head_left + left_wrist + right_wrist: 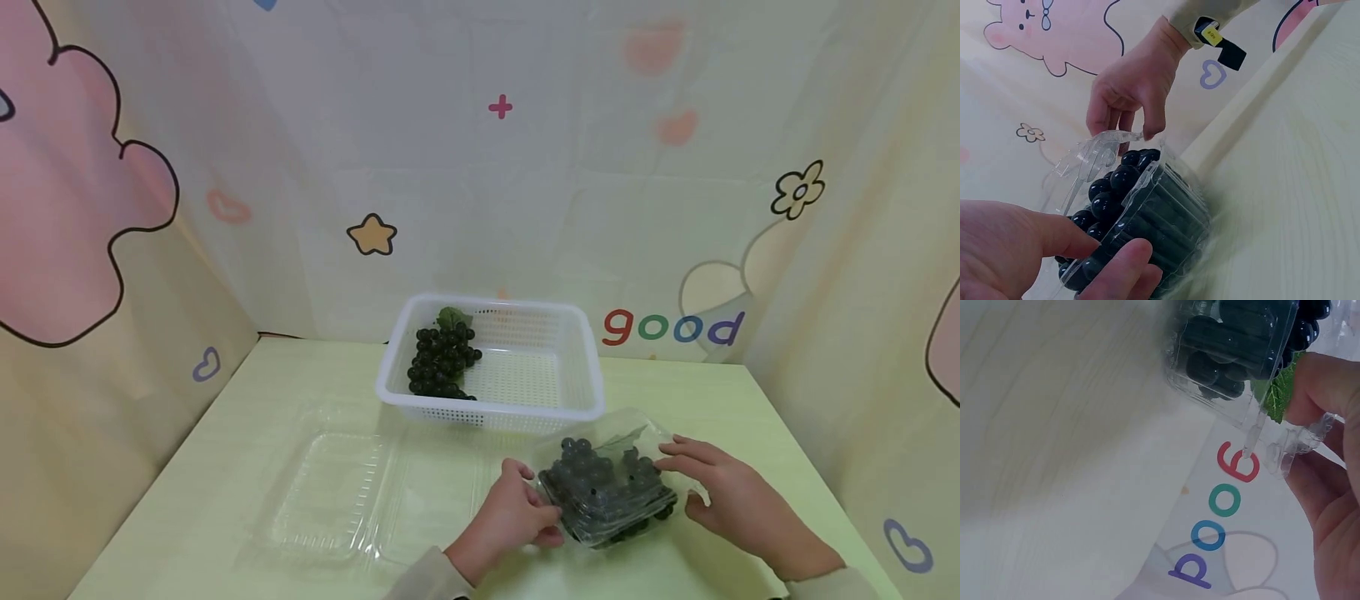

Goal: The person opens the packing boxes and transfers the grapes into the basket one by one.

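A clear plastic clamshell box (637, 427) holds a bunch of dark grapes (585, 468), and its lid is partly raised. My left hand (517, 512) grips the box's left side; in the left wrist view the thumb and fingers (1124, 269) pinch its rim. At the box's right end, my right hand (731, 492) pinches the lid edge between thumb and fingers, as the right wrist view shows. A green leaf (1280, 392) lies inside, beside the right thumb.
Behind the box stands a white perforated basket (495, 410) with another bunch of dark grapes (442, 360) at its left. An open, transparent clamshell (326, 487) lies on the table (202, 492) to the left. Printed curtains (450, 167) enclose the table.
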`<state>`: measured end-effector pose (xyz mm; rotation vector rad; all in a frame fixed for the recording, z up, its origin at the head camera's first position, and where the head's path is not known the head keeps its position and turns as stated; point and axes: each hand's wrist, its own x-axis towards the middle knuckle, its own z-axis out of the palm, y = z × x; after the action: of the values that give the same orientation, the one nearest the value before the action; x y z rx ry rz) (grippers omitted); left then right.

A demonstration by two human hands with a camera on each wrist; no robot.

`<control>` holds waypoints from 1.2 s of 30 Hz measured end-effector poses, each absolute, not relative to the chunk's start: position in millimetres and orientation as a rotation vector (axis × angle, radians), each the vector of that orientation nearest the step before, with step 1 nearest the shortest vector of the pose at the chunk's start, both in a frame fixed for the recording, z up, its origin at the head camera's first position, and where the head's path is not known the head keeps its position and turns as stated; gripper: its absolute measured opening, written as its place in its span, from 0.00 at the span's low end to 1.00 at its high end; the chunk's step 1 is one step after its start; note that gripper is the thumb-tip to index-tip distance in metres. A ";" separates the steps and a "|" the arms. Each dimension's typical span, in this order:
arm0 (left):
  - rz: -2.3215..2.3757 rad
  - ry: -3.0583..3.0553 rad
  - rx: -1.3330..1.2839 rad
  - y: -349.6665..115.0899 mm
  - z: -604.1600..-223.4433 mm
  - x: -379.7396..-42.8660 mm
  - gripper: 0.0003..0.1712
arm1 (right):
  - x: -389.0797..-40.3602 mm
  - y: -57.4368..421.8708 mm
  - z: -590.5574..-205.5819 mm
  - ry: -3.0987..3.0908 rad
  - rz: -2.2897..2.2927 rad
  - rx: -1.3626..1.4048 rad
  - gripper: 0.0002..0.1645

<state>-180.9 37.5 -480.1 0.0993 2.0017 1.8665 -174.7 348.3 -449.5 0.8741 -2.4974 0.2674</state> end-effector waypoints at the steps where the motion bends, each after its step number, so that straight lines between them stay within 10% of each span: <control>1: 1.873 1.997 0.097 39.7 -480.6 -180.8 0.31 | -176.4 350.0 -450.2 -2.489 0.280 0.873 0.39; 36: 1.941 1.955 0.065 111.3 -484.5 -191.8 0.28 | -209.3 381.2 -436.1 -2.588 0.254 0.727 0.35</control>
<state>-191.8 111.3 -484.5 0.0647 1.9546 1.9414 -209.3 381.2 -436.1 0.7270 -2.5876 0.2545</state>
